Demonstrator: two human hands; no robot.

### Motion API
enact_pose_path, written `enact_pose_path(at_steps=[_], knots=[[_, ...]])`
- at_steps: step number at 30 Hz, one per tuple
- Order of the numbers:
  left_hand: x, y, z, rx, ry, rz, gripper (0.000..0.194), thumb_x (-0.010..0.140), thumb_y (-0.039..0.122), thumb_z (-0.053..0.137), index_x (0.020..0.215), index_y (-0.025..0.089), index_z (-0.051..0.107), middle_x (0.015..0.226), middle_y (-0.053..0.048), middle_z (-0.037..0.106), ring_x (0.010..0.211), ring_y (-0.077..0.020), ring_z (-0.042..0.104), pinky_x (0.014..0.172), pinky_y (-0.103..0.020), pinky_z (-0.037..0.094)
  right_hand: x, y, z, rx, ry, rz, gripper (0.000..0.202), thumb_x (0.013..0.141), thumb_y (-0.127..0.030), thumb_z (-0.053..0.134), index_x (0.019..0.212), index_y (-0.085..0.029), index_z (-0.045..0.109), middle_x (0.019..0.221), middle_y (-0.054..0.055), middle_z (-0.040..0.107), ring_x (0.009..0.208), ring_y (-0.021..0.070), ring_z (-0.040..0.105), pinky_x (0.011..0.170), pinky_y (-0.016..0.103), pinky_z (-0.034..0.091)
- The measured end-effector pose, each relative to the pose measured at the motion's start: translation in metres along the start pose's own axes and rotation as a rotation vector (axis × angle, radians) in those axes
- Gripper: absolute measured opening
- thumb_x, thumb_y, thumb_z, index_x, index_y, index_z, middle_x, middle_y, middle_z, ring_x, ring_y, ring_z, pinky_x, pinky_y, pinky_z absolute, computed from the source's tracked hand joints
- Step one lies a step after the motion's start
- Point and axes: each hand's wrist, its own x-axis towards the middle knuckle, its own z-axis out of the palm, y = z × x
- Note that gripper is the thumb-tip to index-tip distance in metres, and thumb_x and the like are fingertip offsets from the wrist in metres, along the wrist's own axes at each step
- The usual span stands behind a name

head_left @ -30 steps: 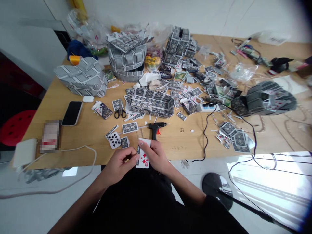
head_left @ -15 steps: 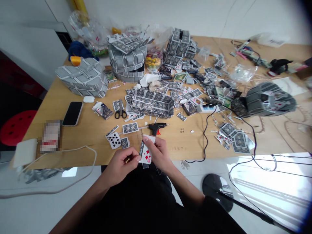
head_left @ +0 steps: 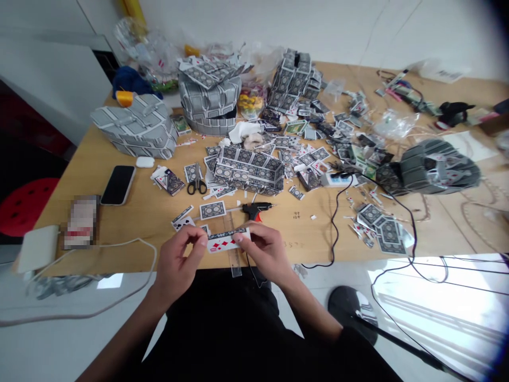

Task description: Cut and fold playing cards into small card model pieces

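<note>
Between my two hands a playing card (head_left: 222,244) with red diamonds is held lengthwise, its far long edge folded over so the patterned back shows. My left hand (head_left: 181,260) pinches its left end; my right hand (head_left: 264,249) grips the right end with the thumb on top. Under the card a clear ruler (head_left: 235,262) juts over the table's front edge. Just beyond lie a card with its back up (head_left: 212,210) and a black glue gun (head_left: 256,208) with an orange trigger. A spade card (head_left: 183,223) is partly hidden behind my left hand.
Black scissors (head_left: 196,183) and an open card box (head_left: 169,180) lie left of a tray made of cards (head_left: 250,172). Woven card shapes (head_left: 137,127) and heaped cards fill the back. A phone (head_left: 118,184) is at left; a power strip (head_left: 338,179) and black cable (head_left: 337,217) at right.
Both hands have turned the card from upright to sideways and raised it slightly. My left hand has moved left, uncovering more of the ruler and covering part of the spade card.
</note>
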Motion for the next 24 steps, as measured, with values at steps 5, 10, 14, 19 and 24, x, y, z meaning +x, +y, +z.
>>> enact_pose_path(at_steps=[5,10,14,19,24], knots=[[0.000,-0.002,0.000,0.013,0.035,0.111,0.011,0.104,0.013,0.063,0.106,0.023,0.068,0.097,0.000,0.069,0.090,-0.0140,0.067,0.084,-0.024,0.052,-0.003,-0.002,0.007,-0.026,-0.021,-0.029,0.013,0.096,-0.034,0.082,0.097,-0.021,0.082,0.089,0.005,0.078,0.081,0.0193,0.070,0.073,0.031,0.054],[-0.001,0.001,0.000,0.032,-0.025,0.184,0.018,0.102,0.009,0.064,0.112,0.024,0.067,0.104,-0.003,0.070,0.098,-0.0169,0.068,0.089,-0.028,0.054,0.000,-0.006,0.011,-0.041,-0.011,-0.154,0.006,0.096,-0.028,0.083,0.101,-0.024,0.084,0.096,0.005,0.084,0.086,0.0198,0.077,0.081,0.033,0.060],[-0.002,0.002,-0.001,0.005,-0.041,0.151,0.019,0.103,0.009,0.062,0.113,0.025,0.067,0.105,-0.004,0.071,0.101,-0.0186,0.068,0.092,-0.031,0.054,0.000,-0.010,0.011,-0.069,-0.006,-0.155,0.008,0.097,-0.031,0.083,0.099,-0.024,0.085,0.097,0.007,0.085,0.085,0.0217,0.077,0.082,0.036,0.062],[-0.002,0.005,0.001,0.021,-0.102,0.164,0.015,0.103,0.010,0.062,0.108,0.024,0.067,0.098,-0.002,0.071,0.091,-0.0165,0.069,0.083,-0.028,0.053,-0.004,-0.008,0.012,-0.073,-0.060,-0.120,0.011,0.097,-0.033,0.083,0.100,-0.023,0.085,0.096,0.007,0.085,0.086,0.0213,0.078,0.081,0.035,0.060],[-0.004,0.002,0.006,0.043,-0.177,0.181,0.014,0.104,0.010,0.062,0.105,0.024,0.064,0.096,0.000,0.069,0.087,-0.0143,0.068,0.081,-0.026,0.052,-0.008,-0.003,0.011,-0.100,-0.094,-0.065,0.012,0.096,-0.033,0.084,0.095,-0.021,0.085,0.091,0.006,0.083,0.082,0.0198,0.076,0.073,0.030,0.057]])
